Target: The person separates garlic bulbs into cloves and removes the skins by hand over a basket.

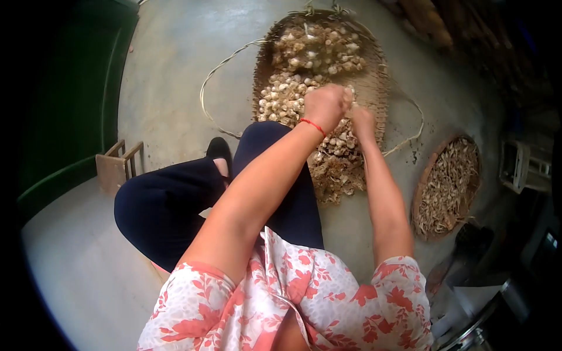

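Note:
A long woven basket point(379, 88) lies on the floor, with heaps of garlic bulbs point(281, 96) in it. My left hand point(325, 106), above the basket's middle, is closed, with a red string round the wrist. Close beside it on the right, my right hand point(363, 124) is closed too. A pale, blurred bit that looks like garlic shows at the left hand's fingertips. What the right fingers hold is hidden. Below the hands, more bulbs with dry brown roots point(339, 175) reach the basket's near end.
Twisted rope handles point(205, 93) loop out on both sides of the basket. A round basket point(417, 205) of dry stalk pieces stands at the right. A small wooden stool point(114, 169) is by the green door point(64, 99). My bent knees are left of the basket's near end.

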Tool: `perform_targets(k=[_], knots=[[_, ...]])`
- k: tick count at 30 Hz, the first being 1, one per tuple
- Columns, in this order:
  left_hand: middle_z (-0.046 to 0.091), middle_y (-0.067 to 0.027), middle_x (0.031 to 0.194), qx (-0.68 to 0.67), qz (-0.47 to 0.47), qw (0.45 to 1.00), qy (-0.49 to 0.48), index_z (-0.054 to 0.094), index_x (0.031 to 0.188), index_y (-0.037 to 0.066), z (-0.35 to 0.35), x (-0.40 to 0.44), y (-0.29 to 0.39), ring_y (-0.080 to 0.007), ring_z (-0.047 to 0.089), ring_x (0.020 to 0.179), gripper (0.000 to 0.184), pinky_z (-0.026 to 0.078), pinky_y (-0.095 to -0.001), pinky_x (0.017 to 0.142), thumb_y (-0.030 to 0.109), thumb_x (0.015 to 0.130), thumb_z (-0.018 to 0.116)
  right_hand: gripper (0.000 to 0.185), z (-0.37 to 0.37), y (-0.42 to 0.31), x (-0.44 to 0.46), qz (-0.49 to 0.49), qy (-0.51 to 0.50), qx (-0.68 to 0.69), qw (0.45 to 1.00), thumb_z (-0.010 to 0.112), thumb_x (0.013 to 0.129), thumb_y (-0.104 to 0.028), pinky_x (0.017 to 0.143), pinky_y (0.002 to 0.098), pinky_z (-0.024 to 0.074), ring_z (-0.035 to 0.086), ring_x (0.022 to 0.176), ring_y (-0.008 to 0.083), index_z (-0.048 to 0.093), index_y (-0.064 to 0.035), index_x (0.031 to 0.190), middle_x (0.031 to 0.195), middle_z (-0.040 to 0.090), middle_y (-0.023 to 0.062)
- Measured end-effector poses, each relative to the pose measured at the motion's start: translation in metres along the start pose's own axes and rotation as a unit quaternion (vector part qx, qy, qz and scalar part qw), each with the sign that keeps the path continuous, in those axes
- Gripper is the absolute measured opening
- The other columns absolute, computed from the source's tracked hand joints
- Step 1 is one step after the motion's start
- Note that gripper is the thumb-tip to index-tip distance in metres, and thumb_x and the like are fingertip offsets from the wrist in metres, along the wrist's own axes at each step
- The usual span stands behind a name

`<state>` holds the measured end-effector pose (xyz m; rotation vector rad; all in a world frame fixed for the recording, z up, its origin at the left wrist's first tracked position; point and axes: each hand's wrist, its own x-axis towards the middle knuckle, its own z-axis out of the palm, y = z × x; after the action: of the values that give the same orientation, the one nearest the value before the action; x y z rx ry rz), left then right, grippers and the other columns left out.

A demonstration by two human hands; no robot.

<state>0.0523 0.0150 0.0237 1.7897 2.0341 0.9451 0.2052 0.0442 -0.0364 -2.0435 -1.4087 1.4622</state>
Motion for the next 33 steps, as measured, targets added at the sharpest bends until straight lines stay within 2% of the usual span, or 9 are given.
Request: perform_targets(k=[2,5,7,10,16,21,23,28,33], knots=[[0.065,-0.022,0.083,-0.187,-0.345,0.9,-0.188,0.065,0.082,-0.002,-0.012,0.019,-0.017,-0.0367,0.061,0.074,0.028,0.049,-0.042,0.072,0.021,0.086,0.049,0.018,-0.003,0.011,-0.014,0.035,0.0,0.107,0.994,0.051,0.091,-0.02,0.041,0.022,0.0364,0.048,0.051,0.009,0.055,-0.0025,0.093,0.071,0.055,0.003],[0.062,-0.0257,0.098,-0.108,-0.329,0.921,-0.178,0.063,0.098,-0.002,0.036,0.007,-0.066,-0.0375,0.062,0.079,0.033,0.049,-0.0425,0.076,0.026,0.086,0.052,0.021,-0.01,0.038,-0.029,0.044,-0.016,0.168,0.985,0.055,0.09,-0.021,0.047,0.026,0.0427,0.053,0.056,0.0133,0.053,-0.0017,0.098,0.078,0.059,0.0059],[0.059,-0.0176,0.109,-0.29,-0.597,0.748,-0.028,0.05,0.125,0.007,0.02,0.009,-0.046,-0.0256,0.064,0.082,0.044,0.055,-0.0385,0.062,0.026,0.087,0.058,0.029,0.007,0.044,-0.03,-0.026,0.013,-0.021,0.999,0.059,0.088,-0.024,0.063,0.0349,0.0493,0.059,0.067,0.0198,0.05,-0.0034,0.108,0.083,0.062,0.01],[0.046,-0.0165,0.129,-0.279,-0.548,0.788,-0.04,0.029,0.139,0.011,0.017,0.009,-0.05,-0.0271,0.063,0.085,0.064,0.055,-0.0429,0.06,0.033,0.087,0.058,0.032,0.026,0.029,-0.044,-0.068,-0.015,-0.336,0.939,0.056,0.089,-0.024,0.069,0.0364,0.0471,0.06,0.074,0.0207,0.052,-0.006,0.115,0.091,0.063,0.0123],[0.063,-0.0119,0.088,-0.338,-0.449,0.799,-0.213,0.058,0.104,0.001,0.001,0.004,-0.033,-0.0189,0.062,0.066,0.044,0.049,-0.0323,0.051,0.043,0.089,0.051,0.044,0.006,0.024,-0.03,-0.032,-0.043,0.195,0.979,0.05,0.092,-0.022,0.057,0.0281,0.0424,0.05,0.062,0.0119,0.047,-0.0006,0.129,0.07,0.053,0.0007],[0.037,0.0003,0.043,-0.306,-0.331,0.791,-0.413,0.044,0.051,0.012,-0.022,0.004,0.001,-0.0107,0.033,0.036,0.062,0.024,-0.0263,0.037,0.062,0.088,0.043,0.036,0.001,-0.013,-0.046,-0.199,-0.02,0.097,0.975,0.047,0.092,-0.022,0.059,0.0322,0.0436,0.052,0.064,0.0162,0.05,0.0014,0.12,0.067,0.052,0.0045],[0.032,0.0018,0.043,-0.363,-0.355,0.755,-0.415,0.039,0.049,0.014,-0.019,0.006,-0.002,-0.0102,0.028,0.036,0.062,0.021,-0.0265,0.037,0.061,0.089,0.041,0.032,0.007,-0.033,-0.061,-0.351,0.053,0.046,0.934,0.049,0.092,-0.025,0.063,0.0356,0.0455,0.057,0.07,0.0226,0.051,0.0011,0.111,0.076,0.058,0.0142],[0.023,0.006,0.046,-0.534,-0.393,0.584,-0.469,0.031,0.054,0.018,-0.022,0.01,-0.005,-0.0077,0.018,0.038,0.055,0.014,-0.0261,0.038,0.057,0.092,0.039,0.037,0.002,-0.044,-0.073,-0.362,0.078,-0.02,0.929,0.055,0.091,-0.03,0.066,0.0376,0.0464,0.059,0.072,0.0286,0.053,0.0015,0.111,0.082,0.061,0.0182],[0.033,0.0043,0.049,-0.516,-0.349,0.65,-0.435,0.047,0.066,0.012,-0.013,0.008,0.01,-0.0082,0.025,0.04,0.048,0.019,-0.0262,0.037,0.052,0.092,0.043,0.03,0.0,-0.038,-0.074,-0.362,0.14,0.051,0.92,0.047,0.093,-0.024,0.063,0.0339,0.0473,0.06,0.072,0.0197,0.055,0.0027,0.104,0.081,0.061,0.0134]])
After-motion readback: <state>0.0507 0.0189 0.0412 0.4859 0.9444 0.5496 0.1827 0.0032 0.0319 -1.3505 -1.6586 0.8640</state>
